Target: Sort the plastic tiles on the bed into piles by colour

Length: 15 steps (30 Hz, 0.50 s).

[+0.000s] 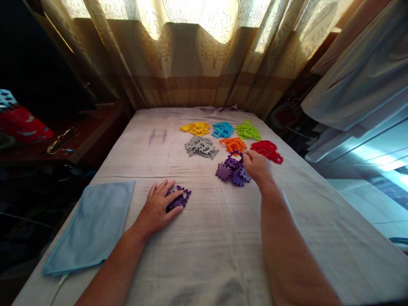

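Observation:
My left hand [162, 205] lies flat with its fingers spread over several dark purple notched plastic pieces [184, 196] on the cloth, partly covering them. Farther right, my right hand [255, 165] pinches a thin purple building piece [236, 153] between thumb and fingers. That piece is over the far edge of a pile of purple notched pieces [237, 175], close to the orange pile [234, 144]. Just right of the same hand sits a red pile [267, 150], partly behind it.
Grey [200, 147], yellow [195, 128], blue [222, 129] and lime green [247, 129] piles stand toward the back of the cloth-covered surface [204, 255]. A light blue cloth bag [92, 225] lies at left. Glasses [62, 140] rest on a wooden cabinet. Patterned curtains [197, 63] hang behind.

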Each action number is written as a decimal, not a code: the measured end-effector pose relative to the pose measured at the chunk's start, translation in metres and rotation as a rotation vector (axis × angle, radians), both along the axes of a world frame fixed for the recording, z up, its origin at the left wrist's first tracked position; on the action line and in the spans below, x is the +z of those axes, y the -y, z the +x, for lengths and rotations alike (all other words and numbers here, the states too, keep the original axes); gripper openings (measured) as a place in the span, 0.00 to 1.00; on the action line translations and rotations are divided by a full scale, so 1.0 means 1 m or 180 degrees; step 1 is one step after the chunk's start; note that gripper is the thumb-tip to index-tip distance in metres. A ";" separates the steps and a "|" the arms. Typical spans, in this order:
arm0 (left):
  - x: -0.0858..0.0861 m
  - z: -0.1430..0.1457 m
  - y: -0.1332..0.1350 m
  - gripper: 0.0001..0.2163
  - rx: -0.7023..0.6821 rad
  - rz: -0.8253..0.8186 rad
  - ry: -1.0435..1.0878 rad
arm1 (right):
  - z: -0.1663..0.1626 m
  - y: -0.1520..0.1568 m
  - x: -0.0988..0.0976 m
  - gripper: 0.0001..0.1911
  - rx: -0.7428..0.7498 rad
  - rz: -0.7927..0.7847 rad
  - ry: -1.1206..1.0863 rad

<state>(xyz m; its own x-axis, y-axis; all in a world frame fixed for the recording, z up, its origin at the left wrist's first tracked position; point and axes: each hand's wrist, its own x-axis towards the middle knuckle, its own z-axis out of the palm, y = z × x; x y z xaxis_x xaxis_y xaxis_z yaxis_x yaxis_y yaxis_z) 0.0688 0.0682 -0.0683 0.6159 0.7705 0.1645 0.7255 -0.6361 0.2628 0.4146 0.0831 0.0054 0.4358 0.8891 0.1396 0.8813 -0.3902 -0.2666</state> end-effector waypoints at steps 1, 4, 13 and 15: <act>0.000 0.000 0.000 0.20 -0.0002 0.0008 -0.0005 | 0.009 0.001 -0.002 0.20 -0.0190 -0.0028 -0.0033; -0.002 -0.001 -0.002 0.22 0.0002 0.0039 -0.0015 | 0.024 0.002 -0.009 0.21 -0.0435 -0.0244 -0.0134; -0.005 -0.002 -0.002 0.37 0.0577 0.0132 -0.0172 | 0.024 0.007 -0.009 0.19 -0.0674 -0.0349 -0.0083; -0.005 -0.003 -0.001 0.37 0.0717 0.0076 -0.0228 | 0.015 0.007 -0.004 0.19 -0.0523 -0.0213 -0.0045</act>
